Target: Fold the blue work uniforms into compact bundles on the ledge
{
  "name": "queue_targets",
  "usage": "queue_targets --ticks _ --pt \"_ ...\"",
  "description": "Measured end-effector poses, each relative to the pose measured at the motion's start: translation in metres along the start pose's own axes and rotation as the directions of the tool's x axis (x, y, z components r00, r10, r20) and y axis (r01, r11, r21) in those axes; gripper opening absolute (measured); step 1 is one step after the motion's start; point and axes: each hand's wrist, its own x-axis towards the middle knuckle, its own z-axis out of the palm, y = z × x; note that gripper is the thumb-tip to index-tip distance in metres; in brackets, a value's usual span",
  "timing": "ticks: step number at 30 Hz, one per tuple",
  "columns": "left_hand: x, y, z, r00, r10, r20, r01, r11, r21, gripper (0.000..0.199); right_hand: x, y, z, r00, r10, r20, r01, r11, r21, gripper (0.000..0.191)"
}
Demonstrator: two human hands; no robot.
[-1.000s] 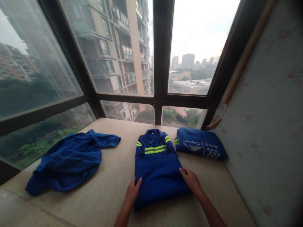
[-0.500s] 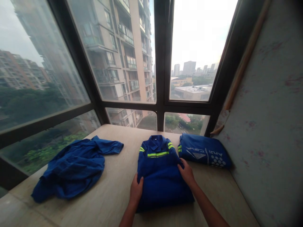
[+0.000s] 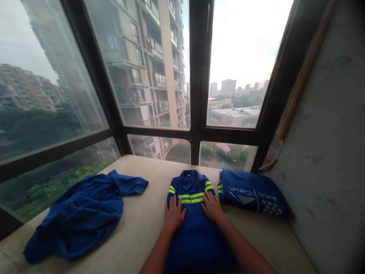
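And here the left hand (image 3: 174,214) and the right hand (image 3: 212,207) are resting palms down on the blue jacket (image 3: 196,234), just about level with its yellow stripes (image 3: 191,198), fingers spreading apart and clamping on nothing. The jacket is lying front up at the middle of the pale ledge (image 3: 142,220), its collar pointing toward the window (image 3: 195,131)! Over on the left, a crumpled blue garment (image 3: 85,213) is sprawling; on the right, a folded bundle (image 3: 251,190) with white lettering is sitting just beside the jacket.
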Motion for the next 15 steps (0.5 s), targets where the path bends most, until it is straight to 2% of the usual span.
queue_targets --ticks 3,5,11,15 --pt "0.002 -0.002 0.016 1.0 0.027 -0.013 -0.027 1.0 -0.003 0.055 0.0 0.003 0.019 1.0 -0.006 -0.013 0.005 1.0 -0.018 0.051" --pt "0.0 -0.003 0.022 0.998 0.036 -0.045 -0.036 0.999 -0.001 0.056 -0.002 0.005 0.024 0.999 -0.005 -0.036 0.005 1.0 -0.013 0.051" --pt "0.0 -0.004 0.023 0.997 0.038 -0.071 -0.039 0.999 -0.012 0.056 -0.001 0.004 0.016 0.999 -0.001 -0.033 0.0 1.0 -0.021 0.051" --pt "-0.012 -0.004 0.019 0.998 0.028 -0.061 -0.029 0.999 -0.017 0.055 -0.012 -0.001 0.011 1.0 -0.005 -0.02 0.004 1.0 -0.015 0.052"
